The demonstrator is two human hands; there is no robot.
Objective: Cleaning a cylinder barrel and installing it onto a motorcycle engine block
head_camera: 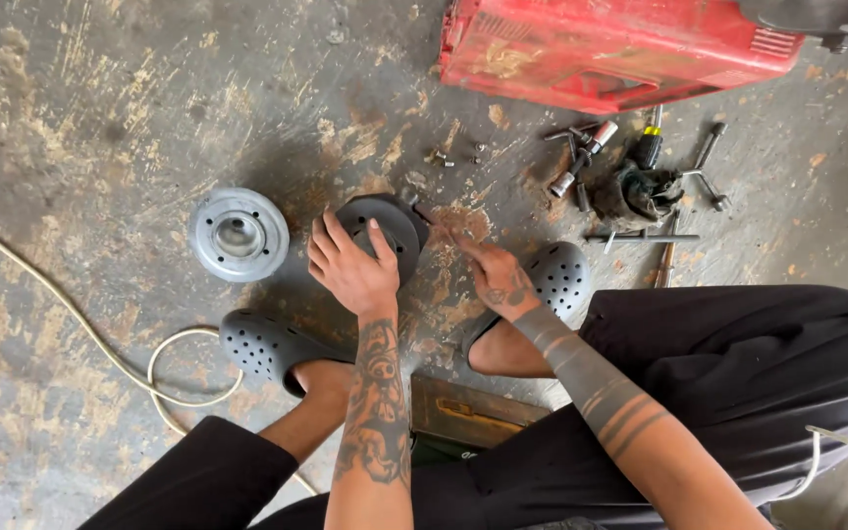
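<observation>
My left hand (pixel 350 265) rests flat on a dark round metal disc (pixel 397 224) lying on the concrete floor, fingers spread over its near left edge. My right hand (pixel 495 275) reaches in from the right, its fingers pinched on a thin tool or bolt (pixel 424 211) at the disc's right rim. What exactly the fingers hold is too small to tell. A grey pulley-like metal hub (pixel 238 234) lies to the left of the disc, apart from both hands.
A red machine casing (pixel 610 49) lies at the top. Sockets, wrenches, a screwdriver and a rag (pixel 635 186) are scattered at the upper right. A pale cable (pixel 100 339) curls at the left. My feet wear grey perforated clogs (pixel 262 345).
</observation>
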